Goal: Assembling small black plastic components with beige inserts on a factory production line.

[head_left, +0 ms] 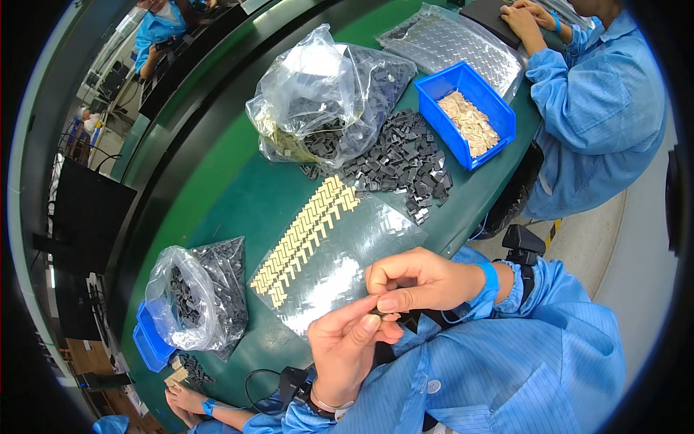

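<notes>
In front of my body, my left hand (340, 349) and my right hand (426, 281) meet fingertip to fingertip. Both are closed in a pinch on one small dark part (378, 312), mostly hidden by the fingers. Just beyond them lies a clear plastic sheet (329, 289) on the green table. Slanted rows of small cream-coloured pieces (307, 235) cover its far left portion. A loose heap of small black plastic parts (405, 155) sits past the sheet's far end.
A clear bag of black parts (325, 101) stands behind the heap. To its right is a blue bin (432, 108) holding tan pieces (468, 123). Another bag (210, 289) and blue bin (150, 347) are at left. Co-workers' hands (524, 22) (184, 400) work at both sides.
</notes>
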{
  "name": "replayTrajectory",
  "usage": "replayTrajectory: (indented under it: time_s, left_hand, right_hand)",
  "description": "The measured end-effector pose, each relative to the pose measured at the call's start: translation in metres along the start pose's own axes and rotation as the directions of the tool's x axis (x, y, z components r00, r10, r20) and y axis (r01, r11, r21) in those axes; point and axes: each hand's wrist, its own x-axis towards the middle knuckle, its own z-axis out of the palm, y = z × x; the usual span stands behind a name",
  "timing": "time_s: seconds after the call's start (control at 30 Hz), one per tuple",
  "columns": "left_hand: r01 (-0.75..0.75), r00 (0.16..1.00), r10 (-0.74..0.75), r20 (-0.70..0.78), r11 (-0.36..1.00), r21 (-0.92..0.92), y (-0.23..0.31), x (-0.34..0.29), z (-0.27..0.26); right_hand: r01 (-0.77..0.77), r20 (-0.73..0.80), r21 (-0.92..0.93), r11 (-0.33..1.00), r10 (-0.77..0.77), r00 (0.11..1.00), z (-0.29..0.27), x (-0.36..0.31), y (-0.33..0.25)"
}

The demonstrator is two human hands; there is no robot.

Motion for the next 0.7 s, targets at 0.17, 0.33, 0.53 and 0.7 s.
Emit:
replayTrajectory:
  time_s: [0.17,0.33,0.53,0.7]
  left_hand:
    - [0.226,0.973,-0.211,0.095,0.781,-0.583,-0.011,0.002,-0.003]
    - [0.218,0.926,-0.356,-0.125,0.775,-0.593,-0.009,0.002,0.012]
    - [0.246,0.949,-0.315,0.011,0.716,-0.653,-0.014,0.003,0.001]
    - [0.187,0.976,-0.216,0.031,0.752,-0.632,-0.010,0.005,0.001]
  right_hand:
    - [0.287,0.084,-0.477,0.831,-0.282,0.956,-0.019,0.008,0.011]
    - [0.596,0.401,-0.779,0.197,-0.575,0.713,-0.032,0.019,0.012]
    - [0.627,0.393,-0.725,0.286,-0.575,0.717,-0.034,0.021,0.011]
    - [0.309,0.113,-0.557,0.771,-0.298,0.948,-0.021,0.009,0.008]
